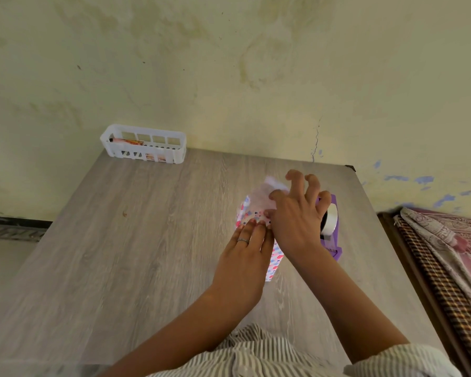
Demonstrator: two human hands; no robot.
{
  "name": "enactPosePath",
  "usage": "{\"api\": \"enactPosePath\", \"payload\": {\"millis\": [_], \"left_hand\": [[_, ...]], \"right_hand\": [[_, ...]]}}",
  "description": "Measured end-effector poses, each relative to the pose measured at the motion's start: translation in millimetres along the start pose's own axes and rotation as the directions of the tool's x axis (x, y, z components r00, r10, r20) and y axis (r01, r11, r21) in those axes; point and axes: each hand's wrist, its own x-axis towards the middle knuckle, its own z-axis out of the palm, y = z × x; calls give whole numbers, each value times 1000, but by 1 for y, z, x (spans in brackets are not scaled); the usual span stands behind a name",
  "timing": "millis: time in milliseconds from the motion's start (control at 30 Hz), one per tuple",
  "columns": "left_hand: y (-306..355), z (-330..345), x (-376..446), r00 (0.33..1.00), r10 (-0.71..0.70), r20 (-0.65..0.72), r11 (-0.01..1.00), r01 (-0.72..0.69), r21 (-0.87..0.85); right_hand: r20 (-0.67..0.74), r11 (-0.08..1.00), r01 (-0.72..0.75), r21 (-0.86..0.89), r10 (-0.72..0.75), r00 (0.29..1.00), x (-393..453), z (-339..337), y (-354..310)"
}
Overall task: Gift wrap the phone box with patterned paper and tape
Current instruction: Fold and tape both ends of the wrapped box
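phone box (pixel 274 261) — covered in white paper with pink, blue and red spots, lying on the wooden table | far-end paper flap (pixel 264 197) — loose, raised, blurred | purple tape dispenser (pixel 330 227) just right of it, clear roll loaded

The left hand (pixel 246 247) is laid flat, fingers straight; the right hand (pixel 296 213) is raised, fingers spread and bent.

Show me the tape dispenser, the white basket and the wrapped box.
tape dispenser (pixel 335 250), head view, purple base
white basket (pixel 143 157), head view, front wall
wrapped box (pixel 274 263), head view, patterned near end
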Motion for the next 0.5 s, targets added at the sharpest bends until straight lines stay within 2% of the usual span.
{"api": "enactPosePath", "payload": {"millis": [67,200,267,333,500], "left_hand": [[2,0,0,1000,-1,3,1000,1,9],[7,0,8,999,7,-33,1000,-6,30],[9,1,13,999,17,-44,999,-15,48],[10,0,15,1000,8,-26,998,-7,69],[6,-4,19,998,57,-11,995,-56,80]], "right_hand": [[-63,999,-27,-20,26,998,4,3,1],[-168,998,-15,54,24,985,4,6,5],[-141,967,-27,255,65,988,0,7,9],[-31,873,-84,481,112,993,-4,9,14],[48,678,-170,715,195,980,-14,6,14]]}}
